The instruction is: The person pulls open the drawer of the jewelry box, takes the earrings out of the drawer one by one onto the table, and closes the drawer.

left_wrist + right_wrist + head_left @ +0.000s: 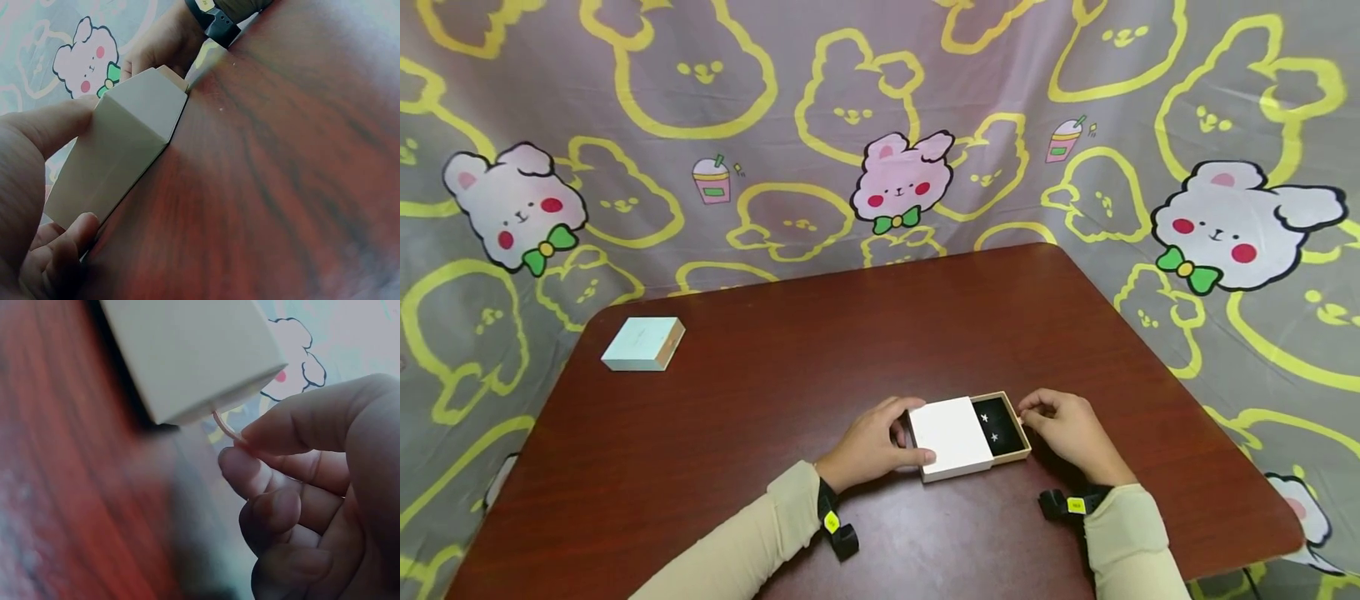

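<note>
A small white drawer-style jewelry box (951, 437) lies on the table, its inner tray (1017, 455) slid partway out to the right. On the tray's black pad (1004, 423) sit two small silvery star-shaped earrings (995, 437). My left hand (871, 446) grips the outer sleeve by its left end, thumb on the near side and fingers on the far side. With thumb and forefinger, my right hand (1071, 429) pinches the thin ribbon pull (225, 428) on the tray's right end. The left wrist view shows the sleeve's end (106, 162) between thumb and fingers.
A closed pale box (642, 343) with a tan side stands at the table's far left corner. The brown table (820, 342) meets a cartoon-patterned curtain (805, 150) at the back and sides. Black straps (835, 521) circle both wrists.
</note>
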`<move>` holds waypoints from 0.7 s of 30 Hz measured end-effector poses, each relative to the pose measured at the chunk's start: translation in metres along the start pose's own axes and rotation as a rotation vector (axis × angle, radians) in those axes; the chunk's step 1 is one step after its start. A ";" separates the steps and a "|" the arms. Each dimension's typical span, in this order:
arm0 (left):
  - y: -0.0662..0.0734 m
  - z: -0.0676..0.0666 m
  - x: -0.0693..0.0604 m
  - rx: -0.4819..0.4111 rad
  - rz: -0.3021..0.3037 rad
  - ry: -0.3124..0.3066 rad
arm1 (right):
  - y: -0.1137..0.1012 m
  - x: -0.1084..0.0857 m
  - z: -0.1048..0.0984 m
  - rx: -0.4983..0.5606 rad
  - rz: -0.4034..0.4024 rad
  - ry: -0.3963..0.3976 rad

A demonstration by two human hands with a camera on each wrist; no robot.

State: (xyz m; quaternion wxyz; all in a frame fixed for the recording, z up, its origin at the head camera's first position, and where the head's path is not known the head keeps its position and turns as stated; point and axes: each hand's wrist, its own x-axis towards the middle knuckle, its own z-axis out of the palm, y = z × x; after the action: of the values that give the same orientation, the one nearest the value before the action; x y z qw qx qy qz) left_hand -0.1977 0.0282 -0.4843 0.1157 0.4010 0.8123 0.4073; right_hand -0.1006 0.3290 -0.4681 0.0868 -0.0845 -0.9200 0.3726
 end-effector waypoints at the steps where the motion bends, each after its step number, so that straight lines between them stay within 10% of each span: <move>1: 0.000 0.000 0.000 0.001 -0.001 -0.003 | 0.000 0.000 0.000 -0.001 0.001 0.007; 21: 0.001 -0.002 -0.002 -0.038 -0.012 -0.010 | -0.005 0.001 0.007 0.020 -0.022 0.057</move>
State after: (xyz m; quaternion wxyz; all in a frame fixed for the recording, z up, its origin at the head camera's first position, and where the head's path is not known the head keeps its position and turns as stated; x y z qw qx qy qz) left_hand -0.1967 0.0258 -0.4821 0.1299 0.3956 0.8064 0.4200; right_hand -0.1032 0.3214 -0.4695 0.1179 -0.0841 -0.9142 0.3784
